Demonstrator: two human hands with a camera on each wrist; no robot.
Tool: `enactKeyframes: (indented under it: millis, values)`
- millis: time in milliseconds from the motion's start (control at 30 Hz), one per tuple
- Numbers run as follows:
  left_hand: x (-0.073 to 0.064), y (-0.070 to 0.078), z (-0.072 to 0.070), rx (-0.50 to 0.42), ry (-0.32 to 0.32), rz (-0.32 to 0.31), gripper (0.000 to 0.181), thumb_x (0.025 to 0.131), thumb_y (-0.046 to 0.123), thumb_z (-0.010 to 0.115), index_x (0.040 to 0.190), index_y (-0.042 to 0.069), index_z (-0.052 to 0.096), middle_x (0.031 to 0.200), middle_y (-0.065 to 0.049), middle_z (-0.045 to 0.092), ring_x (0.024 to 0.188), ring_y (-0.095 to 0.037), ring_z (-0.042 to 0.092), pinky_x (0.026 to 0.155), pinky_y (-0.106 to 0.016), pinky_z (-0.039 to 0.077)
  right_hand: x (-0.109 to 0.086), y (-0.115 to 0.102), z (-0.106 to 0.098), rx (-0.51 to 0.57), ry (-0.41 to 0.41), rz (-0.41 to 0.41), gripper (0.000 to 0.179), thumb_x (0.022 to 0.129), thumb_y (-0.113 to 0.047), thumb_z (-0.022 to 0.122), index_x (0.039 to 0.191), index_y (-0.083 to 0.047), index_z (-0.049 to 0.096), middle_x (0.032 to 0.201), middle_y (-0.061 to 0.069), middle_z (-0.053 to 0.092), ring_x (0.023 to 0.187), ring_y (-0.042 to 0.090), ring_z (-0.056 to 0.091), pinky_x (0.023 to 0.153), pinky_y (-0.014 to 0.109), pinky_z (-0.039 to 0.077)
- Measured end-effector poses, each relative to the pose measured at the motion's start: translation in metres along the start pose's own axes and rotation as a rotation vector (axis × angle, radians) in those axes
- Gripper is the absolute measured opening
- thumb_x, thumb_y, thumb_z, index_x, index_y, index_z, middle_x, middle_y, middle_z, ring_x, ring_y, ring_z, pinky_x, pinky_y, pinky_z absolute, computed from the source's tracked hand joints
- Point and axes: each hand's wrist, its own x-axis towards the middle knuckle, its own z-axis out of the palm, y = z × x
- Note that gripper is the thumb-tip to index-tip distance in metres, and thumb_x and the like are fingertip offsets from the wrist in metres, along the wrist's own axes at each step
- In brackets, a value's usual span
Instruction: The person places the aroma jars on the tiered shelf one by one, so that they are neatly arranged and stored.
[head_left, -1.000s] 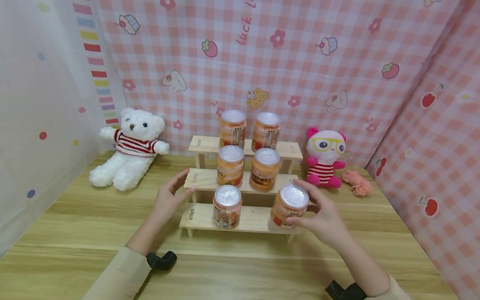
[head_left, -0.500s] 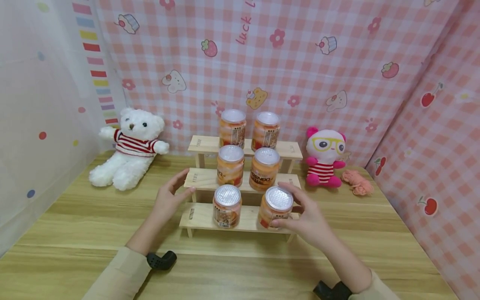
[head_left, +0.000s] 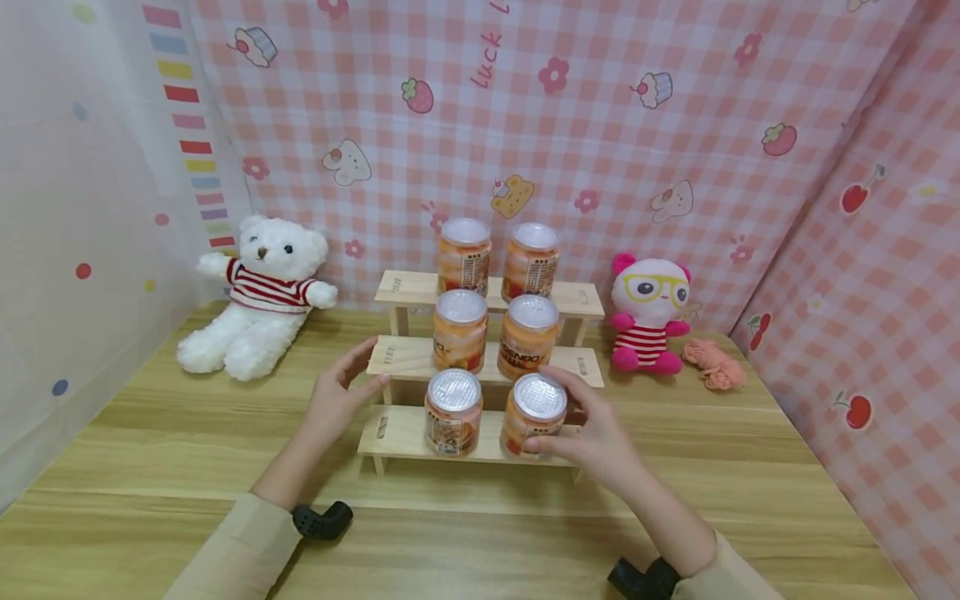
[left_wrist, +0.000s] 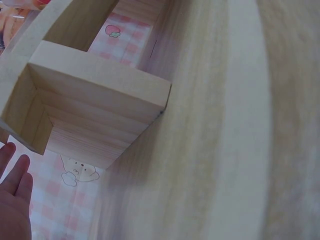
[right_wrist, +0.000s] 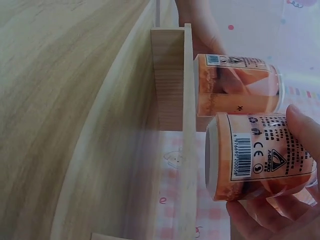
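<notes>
My right hand [head_left: 592, 437] grips an orange-labelled jar [head_left: 523, 432] with a silver lid, thumb in front and fingers behind. In the right wrist view this jar's base is close over the bottom plank [right_wrist: 188, 150], beside another jar [right_wrist: 240, 85] standing on it. The left hand [head_left: 339, 400] lies at the left end of the middle shelf [head_left: 390, 357], its fingers fairly straight in the left wrist view. Two jars stand on that shelf, and two more on the top shelf [head_left: 408, 286]. All belong to a three-step wooden stand.
A white teddy bear [head_left: 262, 292] in a striped top sits on the wooden table [head_left: 450, 533] at the left. To the right are a pink and white panda toy [head_left: 649, 308] and a bundle of peach yarn [head_left: 714, 365]. A pink checked cloth [head_left: 480, 125] hangs behind.
My right hand has carried its jar leftward along the bottom shelf, nearer the jar standing there. The left hand has stayed in place.
</notes>
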Motion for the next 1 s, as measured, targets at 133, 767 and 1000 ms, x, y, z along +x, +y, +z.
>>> enactKeyframes:
  millis: [133, 767, 1000]
  values:
    - [-0.003, 0.01, 0.001, 0.008, 0.0, -0.003, 0.057, 0.09, 0.004, 0.066, 0.14, -0.006, 0.042, 0.143, -0.024, 0.04, 0.132, -0.04, 0.036, 0.108, -0.05, 0.029, 0.001, 0.002, 0.003, 0.014, -0.005, 0.016, 0.08, 0.066, -0.011, 0.088, 0.137, -0.013, 0.051, 0.126, 0.009, 0.058, 0.099, 0.023, 0.059, 0.081, 0.033, 0.052]
    - [-0.004, 0.012, 0.0, 0.001, -0.001, -0.018, 0.057, 0.09, 0.004, 0.066, 0.141, -0.006, 0.041, 0.144, -0.024, 0.039, 0.132, -0.042, 0.035, 0.108, -0.051, 0.029, 0.004, 0.007, 0.009, 0.068, -0.026, 0.076, 0.082, 0.067, -0.005, 0.087, 0.139, -0.014, 0.048, 0.123, 0.013, 0.057, 0.097, 0.026, 0.06, 0.079, 0.031, 0.054]
    - [-0.005, 0.014, 0.0, 0.009, -0.002, -0.014, 0.057, 0.09, 0.004, 0.066, 0.14, -0.006, 0.042, 0.143, -0.025, 0.04, 0.131, -0.042, 0.036, 0.108, -0.052, 0.03, 0.004, 0.005, 0.008, 0.057, -0.042, 0.083, 0.082, 0.068, -0.007, 0.086, 0.139, -0.015, 0.046, 0.124, 0.012, 0.056, 0.098, 0.026, 0.06, 0.08, 0.031, 0.054]
